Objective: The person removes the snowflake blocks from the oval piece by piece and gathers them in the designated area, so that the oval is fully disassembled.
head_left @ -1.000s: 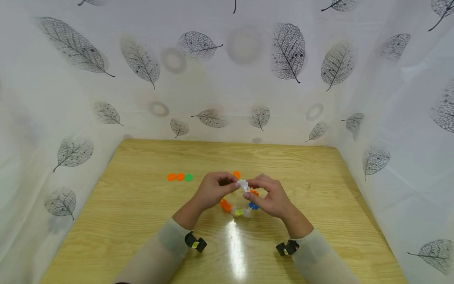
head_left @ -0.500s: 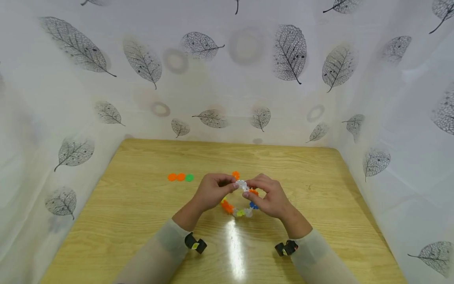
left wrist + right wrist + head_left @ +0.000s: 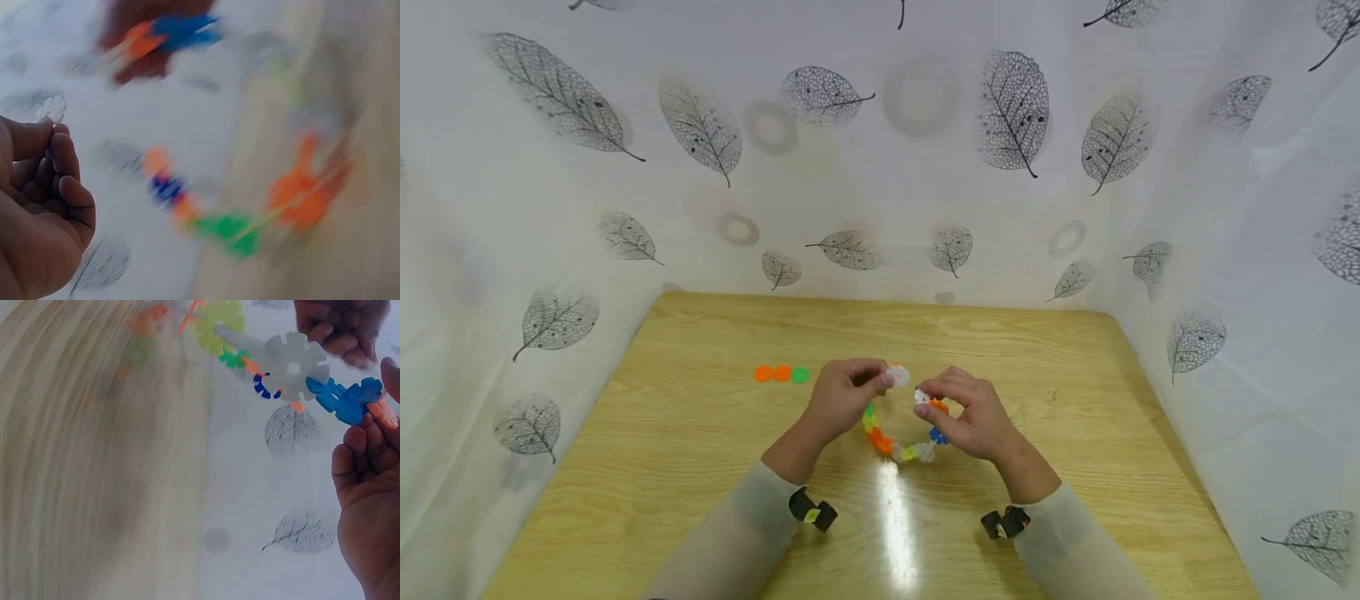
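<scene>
Since the earlier frame the left hand [image 3: 837,398] has shifted up and leftward, parting its white disc [image 3: 53,107] from the chain of linked discs [image 3: 909,452], which curves just below the frame's middle. Its grip pinches the disc's edge; the right hand's [image 3: 966,414] grip pinches the chain's white-and-orange end. Crooked pressure could make the disc slip, or a tug unhook the links.

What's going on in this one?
A person is handling a chain of colourful notched discs above a wooden table. The right hand holds the chain near one end, while the left hand pinches a single white disc, which is apart from the chain. Two orange discs and a green disc lie in a row to the left of the hands.
</scene>
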{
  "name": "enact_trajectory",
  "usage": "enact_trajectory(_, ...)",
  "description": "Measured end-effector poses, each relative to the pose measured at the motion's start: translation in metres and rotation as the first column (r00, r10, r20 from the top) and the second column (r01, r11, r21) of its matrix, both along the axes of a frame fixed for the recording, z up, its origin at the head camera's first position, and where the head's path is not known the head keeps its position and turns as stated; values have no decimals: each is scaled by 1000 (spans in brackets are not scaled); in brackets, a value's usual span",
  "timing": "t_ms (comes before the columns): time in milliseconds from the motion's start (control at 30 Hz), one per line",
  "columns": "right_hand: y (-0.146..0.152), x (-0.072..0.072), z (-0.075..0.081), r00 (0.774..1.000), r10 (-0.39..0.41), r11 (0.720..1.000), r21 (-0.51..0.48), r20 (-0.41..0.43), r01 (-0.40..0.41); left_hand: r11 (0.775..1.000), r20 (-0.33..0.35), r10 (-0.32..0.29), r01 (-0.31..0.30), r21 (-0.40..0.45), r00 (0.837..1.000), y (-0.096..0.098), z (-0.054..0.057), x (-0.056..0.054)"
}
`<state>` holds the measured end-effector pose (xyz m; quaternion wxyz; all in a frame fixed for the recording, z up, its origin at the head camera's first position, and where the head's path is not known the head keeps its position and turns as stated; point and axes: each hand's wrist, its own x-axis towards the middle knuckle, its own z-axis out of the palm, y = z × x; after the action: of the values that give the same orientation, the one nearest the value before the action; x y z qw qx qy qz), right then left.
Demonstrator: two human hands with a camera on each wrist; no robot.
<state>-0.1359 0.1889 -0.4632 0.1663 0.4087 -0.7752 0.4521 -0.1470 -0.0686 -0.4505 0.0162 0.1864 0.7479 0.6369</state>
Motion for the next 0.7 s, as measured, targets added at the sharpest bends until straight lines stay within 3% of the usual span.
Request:
enact_trajectory(133,11,0,-3,999,-39,999,-26,-27,38,996,-18,90,-89,20,996,-21,14,-9)
enact_trajectory(267,17,-1,-3,998,-61,998,-22,4,61,996,7,70,-70,-47,998,-33,22,-15)
enact_trajectory(467,17,-1,-6,998,-54,998,-15,21,55,993,124,118,-116,-25,985,-44,14,-17)
enact_trajectory(700,15,-1,-5,999,-45,999,-27,15,46,984,164,181,-177,-37,970,-59,6,-20)
